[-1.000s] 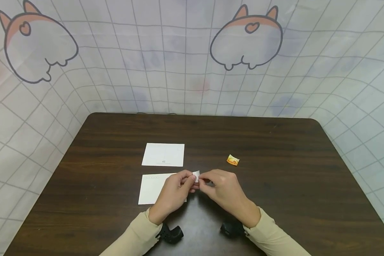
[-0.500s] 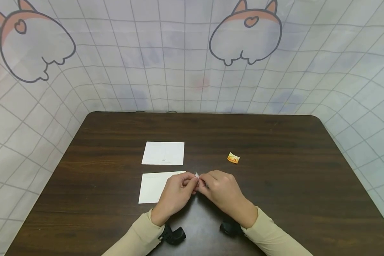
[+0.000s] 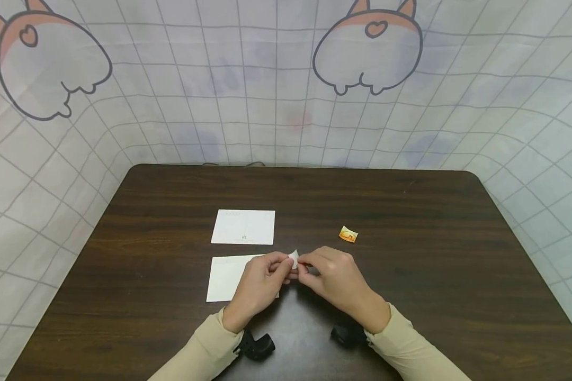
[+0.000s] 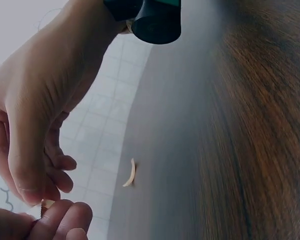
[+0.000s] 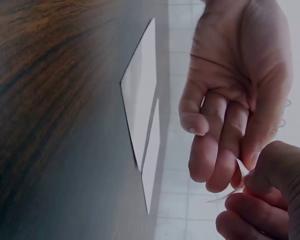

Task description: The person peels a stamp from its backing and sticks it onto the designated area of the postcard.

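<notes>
A small white piece of paper is pinched at its left edge by the left hand, thumb against fingers. At its right edge the right hand pinches it between thumb and forefinger. The right wrist view shows the thin, curved piece between the fingertips of both hands; its far side is hidden. In the left wrist view, a small part of it shows between the fingertips. The left forearm and hand partly cover a white card lying on the table.
Another white card lies behind the first. A small yellow-orange piece, slightly curled, lies on the dark wooden table to the right. A grid-patterned cloth hangs behind and at the sides.
The white piece was turned nearly edge-on half a second ago and now shows more of its face. The hands have moved slightly apart, both still pinching it.
</notes>
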Available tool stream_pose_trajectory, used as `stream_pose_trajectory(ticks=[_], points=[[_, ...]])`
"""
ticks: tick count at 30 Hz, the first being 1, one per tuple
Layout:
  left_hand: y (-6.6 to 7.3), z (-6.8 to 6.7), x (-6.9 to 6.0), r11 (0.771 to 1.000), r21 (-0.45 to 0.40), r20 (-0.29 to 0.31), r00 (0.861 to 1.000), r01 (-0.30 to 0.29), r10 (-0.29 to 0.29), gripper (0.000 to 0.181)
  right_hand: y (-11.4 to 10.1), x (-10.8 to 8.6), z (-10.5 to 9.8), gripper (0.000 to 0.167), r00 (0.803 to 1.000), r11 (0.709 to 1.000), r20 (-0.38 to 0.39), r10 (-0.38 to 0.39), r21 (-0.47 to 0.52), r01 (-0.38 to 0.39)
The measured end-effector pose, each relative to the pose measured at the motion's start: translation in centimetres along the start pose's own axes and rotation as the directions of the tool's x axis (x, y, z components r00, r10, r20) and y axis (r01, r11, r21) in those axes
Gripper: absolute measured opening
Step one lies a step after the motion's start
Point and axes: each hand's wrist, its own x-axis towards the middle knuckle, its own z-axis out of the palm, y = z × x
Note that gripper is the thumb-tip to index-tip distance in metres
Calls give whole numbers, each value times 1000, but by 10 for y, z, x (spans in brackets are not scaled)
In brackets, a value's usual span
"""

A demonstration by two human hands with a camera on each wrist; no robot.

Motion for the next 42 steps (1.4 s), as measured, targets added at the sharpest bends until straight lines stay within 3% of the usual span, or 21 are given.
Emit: stream_pose_trajectory(ticks=[13,20,31,42], points=[[-3,-1,0,998,-67,0,1000,-15,15,12,-1,0,-2,10,1000,1000,2,25,8,-25],[-3,-2,0,990,-141,40,999,28,-23,13,-2,1,-4,10,1000,999,4,31,16,-31],[-3,-4,-1,980,-186,35,997,67,-62,19,-3,2,-4,10,1000,999,-3,20,37,-19],[-7,-4,-3,991,-132,21,1000,25,-23,17,-4,-1,0,9,1000,999,1,-4,41,4]])
